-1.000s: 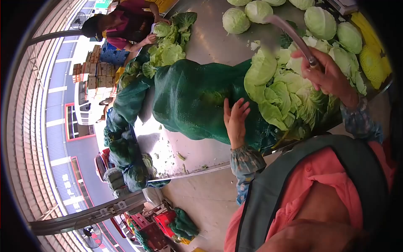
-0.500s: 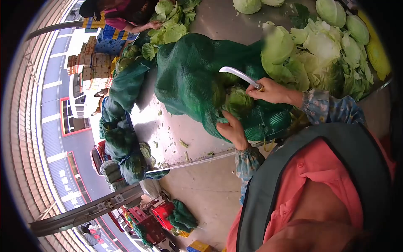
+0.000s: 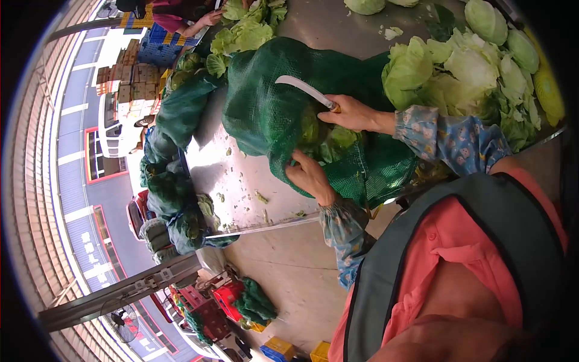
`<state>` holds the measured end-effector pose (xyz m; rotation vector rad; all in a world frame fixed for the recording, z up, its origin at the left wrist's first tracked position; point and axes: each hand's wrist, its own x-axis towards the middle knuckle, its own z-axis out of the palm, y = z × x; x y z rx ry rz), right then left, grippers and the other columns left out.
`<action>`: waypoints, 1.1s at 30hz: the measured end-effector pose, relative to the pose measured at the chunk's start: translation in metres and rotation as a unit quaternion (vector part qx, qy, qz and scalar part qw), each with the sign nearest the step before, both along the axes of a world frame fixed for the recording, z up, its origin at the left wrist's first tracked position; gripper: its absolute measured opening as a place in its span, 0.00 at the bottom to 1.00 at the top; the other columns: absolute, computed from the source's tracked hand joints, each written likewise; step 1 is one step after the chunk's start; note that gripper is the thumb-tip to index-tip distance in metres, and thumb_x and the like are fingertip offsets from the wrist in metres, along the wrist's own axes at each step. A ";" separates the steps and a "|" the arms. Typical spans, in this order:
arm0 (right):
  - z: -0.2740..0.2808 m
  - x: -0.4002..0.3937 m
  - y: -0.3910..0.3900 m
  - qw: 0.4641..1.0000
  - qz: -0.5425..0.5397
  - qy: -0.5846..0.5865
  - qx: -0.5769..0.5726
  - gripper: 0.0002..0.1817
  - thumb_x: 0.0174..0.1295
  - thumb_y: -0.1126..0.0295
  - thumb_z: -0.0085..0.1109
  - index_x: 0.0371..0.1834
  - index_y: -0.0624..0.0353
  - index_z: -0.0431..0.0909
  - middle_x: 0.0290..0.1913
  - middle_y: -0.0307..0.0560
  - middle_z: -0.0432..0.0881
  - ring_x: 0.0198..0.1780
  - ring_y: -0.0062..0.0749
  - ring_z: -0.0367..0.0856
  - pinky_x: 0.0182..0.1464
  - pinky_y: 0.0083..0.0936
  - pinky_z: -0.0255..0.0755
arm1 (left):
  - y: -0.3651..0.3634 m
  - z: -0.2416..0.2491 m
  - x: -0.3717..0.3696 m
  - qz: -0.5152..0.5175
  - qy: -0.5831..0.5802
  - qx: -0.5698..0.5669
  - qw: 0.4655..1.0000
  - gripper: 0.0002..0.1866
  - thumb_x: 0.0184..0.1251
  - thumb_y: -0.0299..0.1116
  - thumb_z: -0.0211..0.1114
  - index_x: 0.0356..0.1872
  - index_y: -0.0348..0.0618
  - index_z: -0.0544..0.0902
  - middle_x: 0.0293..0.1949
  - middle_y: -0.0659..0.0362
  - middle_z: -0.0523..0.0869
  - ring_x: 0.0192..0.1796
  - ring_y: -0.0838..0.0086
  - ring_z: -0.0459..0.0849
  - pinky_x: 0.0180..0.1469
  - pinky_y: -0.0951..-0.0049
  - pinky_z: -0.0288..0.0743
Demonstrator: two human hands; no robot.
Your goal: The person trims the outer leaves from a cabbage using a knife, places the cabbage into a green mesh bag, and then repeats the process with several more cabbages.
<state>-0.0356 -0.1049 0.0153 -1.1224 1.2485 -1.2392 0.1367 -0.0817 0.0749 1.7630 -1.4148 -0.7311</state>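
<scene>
A large green mesh bag (image 3: 256,102) of cabbages lies on the metal table in front of me. My right hand (image 3: 351,113) is closed around the handle of a curved knife (image 3: 304,88), its pale blade pointing left over the bag. At the bag's opening, my left hand (image 3: 307,176) has its fingers curled on the mesh edge. Between and below my hands, a cabbage (image 3: 342,142) shows inside the opening, partly covered by netting. Loose cabbage leaves (image 3: 473,66) and a pale green cabbage (image 3: 405,72) are heaped right of the bag.
The metal table (image 3: 283,211) has leaf scraps along its near edge. More filled mesh bags (image 3: 166,187) line its left end. A co-worker's hand (image 3: 210,18) is near leafy cabbages (image 3: 247,36) at the far side. Red crates (image 3: 229,301) stand on the floor below.
My right hand has moved left over the bag with the knife. My left hand has shifted left and slightly up, and the mesh at the opening has moved with it.
</scene>
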 end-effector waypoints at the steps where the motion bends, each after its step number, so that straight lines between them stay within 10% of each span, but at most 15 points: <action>1: 0.007 -0.001 -0.002 1.000 0.015 -0.004 0.023 0.32 0.67 0.56 0.63 0.66 0.69 0.72 0.44 0.50 0.84 0.36 0.26 0.82 0.39 0.26 0.76 | -0.004 0.002 -0.002 -0.019 0.033 0.000 0.999 0.28 0.77 0.44 0.53 0.55 0.19 0.77 0.49 0.35 0.84 0.48 0.50 0.84 0.53 0.58 0.76; 5: 0.008 0.001 -0.011 0.990 0.027 -0.131 0.042 0.37 0.68 0.50 0.62 0.72 0.64 0.67 0.45 0.45 0.81 0.43 0.28 0.80 0.49 0.28 0.74 | -0.022 -0.059 -0.002 -0.004 0.011 -0.172 0.985 0.31 0.78 0.47 0.53 0.53 0.16 0.77 0.49 0.37 0.85 0.48 0.57 0.84 0.53 0.60 0.76; 10: 0.003 -0.009 -0.055 0.999 0.043 -0.024 0.014 0.30 0.67 0.41 0.59 0.44 0.63 0.84 0.42 0.49 0.85 0.47 0.32 0.82 0.52 0.28 0.73 | -0.010 -0.019 -0.018 -0.015 0.100 -0.055 0.993 0.30 0.78 0.46 0.58 0.57 0.19 0.76 0.56 0.40 0.82 0.53 0.62 0.82 0.57 0.64 0.74; 13: 0.016 -0.014 -0.062 0.991 0.095 0.095 0.028 0.35 0.66 0.35 0.56 0.44 0.63 0.85 0.39 0.47 0.84 0.44 0.33 0.82 0.50 0.29 0.73 | -0.016 -0.022 -0.018 -0.029 0.163 -0.078 0.983 0.30 0.78 0.44 0.61 0.62 0.21 0.73 0.61 0.41 0.79 0.57 0.63 0.81 0.58 0.66 0.74; 19: 0.023 -0.018 -0.048 0.980 0.180 0.014 0.079 0.39 0.66 0.35 0.55 0.60 0.65 0.79 0.55 0.50 0.80 0.56 0.35 0.76 0.60 0.31 0.68 | -0.002 -0.023 -0.029 -0.021 0.316 -0.058 0.947 0.29 0.77 0.40 0.62 0.65 0.24 0.69 0.60 0.47 0.79 0.57 0.66 0.79 0.59 0.65 0.74; 26: 0.046 -0.061 0.060 0.989 0.119 -0.079 0.024 0.37 0.73 0.47 0.54 0.76 0.61 0.64 0.61 0.49 0.78 0.62 0.30 0.74 0.64 0.28 0.67 | 0.070 0.001 -0.052 -0.139 0.230 -0.084 0.959 0.43 0.69 0.38 0.70 0.75 0.28 0.55 0.73 0.42 0.63 0.72 0.59 0.66 0.74 0.60 0.58; 33: 0.079 -0.120 0.192 0.998 -0.057 -0.015 0.035 0.35 0.74 0.60 0.55 0.80 0.57 0.55 0.34 0.41 0.77 0.26 0.20 0.77 0.31 0.21 0.72 | 0.090 -0.011 -0.104 -0.333 0.399 -0.098 0.849 0.50 0.65 0.51 0.69 0.79 0.39 0.51 0.79 0.48 0.51 0.80 0.56 0.53 0.79 0.53 0.48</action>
